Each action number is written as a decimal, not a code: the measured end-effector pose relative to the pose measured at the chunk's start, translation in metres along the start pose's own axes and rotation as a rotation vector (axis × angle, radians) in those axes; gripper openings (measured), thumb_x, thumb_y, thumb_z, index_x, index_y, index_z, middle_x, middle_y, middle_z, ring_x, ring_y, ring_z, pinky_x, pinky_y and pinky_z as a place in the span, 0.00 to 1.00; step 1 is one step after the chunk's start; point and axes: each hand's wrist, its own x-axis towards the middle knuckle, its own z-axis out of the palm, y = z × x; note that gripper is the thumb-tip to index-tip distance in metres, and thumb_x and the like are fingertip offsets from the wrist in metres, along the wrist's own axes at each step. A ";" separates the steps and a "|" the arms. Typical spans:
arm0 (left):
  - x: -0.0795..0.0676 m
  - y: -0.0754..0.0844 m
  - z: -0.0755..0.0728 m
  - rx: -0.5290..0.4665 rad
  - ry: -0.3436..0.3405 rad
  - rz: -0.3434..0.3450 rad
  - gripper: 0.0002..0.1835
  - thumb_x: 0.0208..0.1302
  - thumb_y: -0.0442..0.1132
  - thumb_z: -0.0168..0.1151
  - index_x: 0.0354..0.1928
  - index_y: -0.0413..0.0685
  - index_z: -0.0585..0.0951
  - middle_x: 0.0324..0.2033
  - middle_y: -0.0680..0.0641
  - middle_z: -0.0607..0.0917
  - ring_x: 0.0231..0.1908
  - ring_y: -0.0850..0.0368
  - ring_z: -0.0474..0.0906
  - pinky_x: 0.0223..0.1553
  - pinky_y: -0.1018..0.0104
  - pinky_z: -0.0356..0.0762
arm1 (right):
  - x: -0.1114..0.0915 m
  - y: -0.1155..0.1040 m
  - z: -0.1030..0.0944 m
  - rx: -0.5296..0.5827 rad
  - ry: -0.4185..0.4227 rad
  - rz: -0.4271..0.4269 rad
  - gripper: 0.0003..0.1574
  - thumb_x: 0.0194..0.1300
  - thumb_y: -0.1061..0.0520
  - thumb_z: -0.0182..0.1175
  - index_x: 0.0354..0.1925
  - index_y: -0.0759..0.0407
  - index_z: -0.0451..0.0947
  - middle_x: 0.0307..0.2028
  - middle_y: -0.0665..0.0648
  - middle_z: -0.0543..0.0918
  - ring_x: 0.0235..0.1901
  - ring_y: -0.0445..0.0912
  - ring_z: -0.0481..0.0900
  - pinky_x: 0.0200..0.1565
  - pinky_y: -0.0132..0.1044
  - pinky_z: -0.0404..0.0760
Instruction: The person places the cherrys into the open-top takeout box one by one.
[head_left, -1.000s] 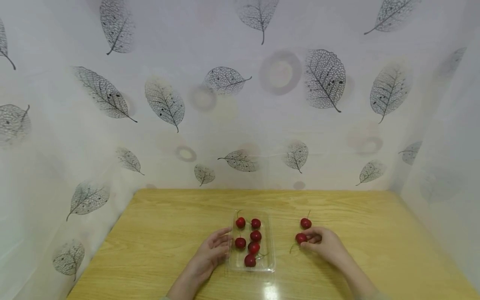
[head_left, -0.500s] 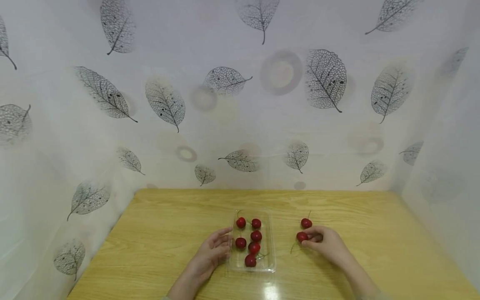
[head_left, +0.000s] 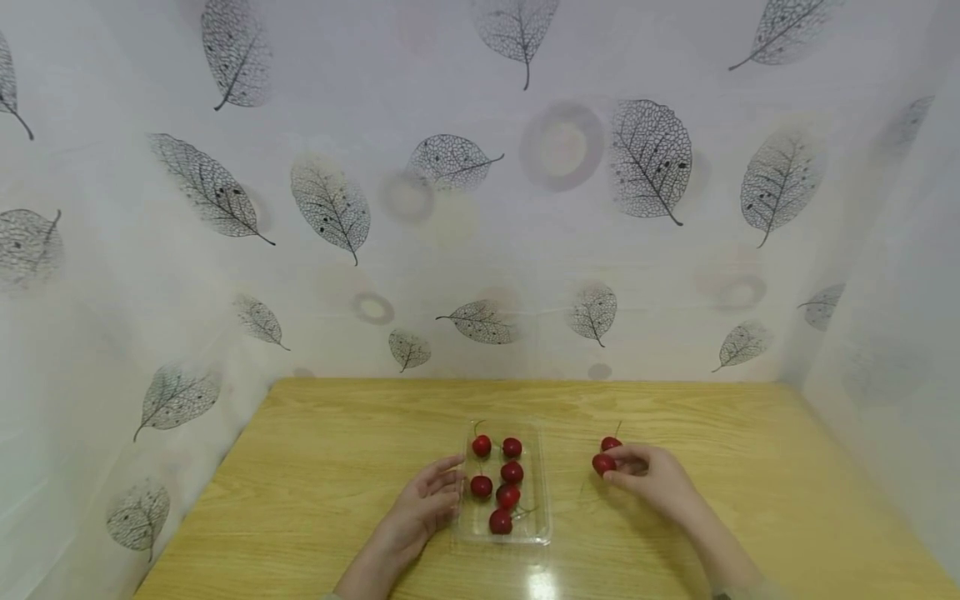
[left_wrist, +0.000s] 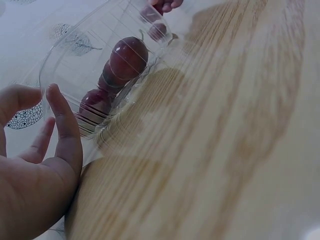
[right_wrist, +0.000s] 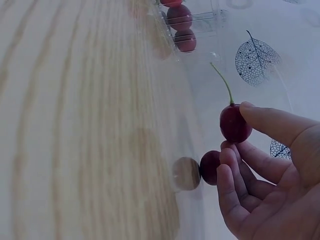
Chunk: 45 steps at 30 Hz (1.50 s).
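Observation:
A clear plastic box [head_left: 545,500] stands on the table with several red cherries in it, some with green stems. My left hand [head_left: 420,510] is at the box's left side, its fingers fairly straight and fingertips touching the wall, as the left wrist view shows. My right hand [head_left: 660,483] pinches a dark red cherry [right_wrist: 235,123] between thumb and fingertips, right of the box. Its green stem [right_wrist: 223,82] points toward the box in the right wrist view. Behind the pinched one, a second cherry [head_left: 611,443] rests on the table, partly hidden by the fingers.
The wooden table [head_left: 337,442] has a light yellow grain and a shiny surface. A pale curtain-like sheet [head_left: 450,250] printed with dark leaves surrounds it at the back and sides.
My right hand has lifted the pinched cherry slightly up and away from the table's front, now overlapping the second cherry. The left hand and the box have stayed in place.

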 end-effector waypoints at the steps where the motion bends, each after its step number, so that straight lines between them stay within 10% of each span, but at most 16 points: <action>1: 0.000 0.000 0.000 -0.001 0.002 0.000 0.36 0.73 0.31 0.61 0.80 0.36 0.61 0.62 0.47 0.79 0.53 0.63 0.79 0.48 0.72 0.84 | 0.000 -0.001 -0.001 0.005 -0.001 -0.001 0.24 0.62 0.56 0.76 0.54 0.65 0.86 0.41 0.56 0.90 0.41 0.44 0.84 0.45 0.36 0.82; 45: -0.001 0.000 0.001 0.011 0.017 -0.010 0.37 0.74 0.33 0.62 0.80 0.37 0.61 0.66 0.43 0.77 0.54 0.62 0.79 0.49 0.71 0.83 | 0.005 -0.072 0.015 0.067 -0.040 -0.208 0.22 0.63 0.58 0.75 0.53 0.67 0.87 0.42 0.60 0.91 0.37 0.44 0.85 0.41 0.30 0.84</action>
